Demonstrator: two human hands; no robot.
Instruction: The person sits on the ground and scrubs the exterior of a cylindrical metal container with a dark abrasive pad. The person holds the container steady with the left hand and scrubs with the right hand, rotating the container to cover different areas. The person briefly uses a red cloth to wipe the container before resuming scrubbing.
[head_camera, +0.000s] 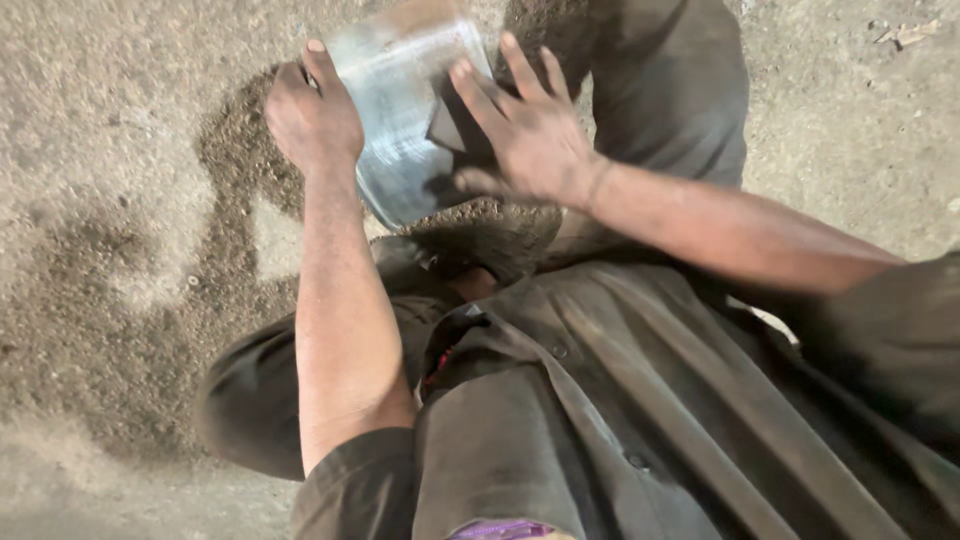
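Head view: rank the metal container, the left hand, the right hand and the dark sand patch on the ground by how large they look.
1. Dark sand patch, spreading widest.
2. Metal container, partly cut off at the top edge.
3. Right hand and left hand: the right looks bigger only because its fingers are spread; unranked.

I am looking down at a sandy floor (120, 130), pale grey and gritty. A darker, damp-looking patch (235, 160) is spreading across it at upper left, with a fainter stain (70, 300) lying lower left. A few small scraps (905, 35) are lying at the top right corner. A dark button shirt (620, 420) is filling the lower right, and dark trousers (680, 90) are showing at top centre.
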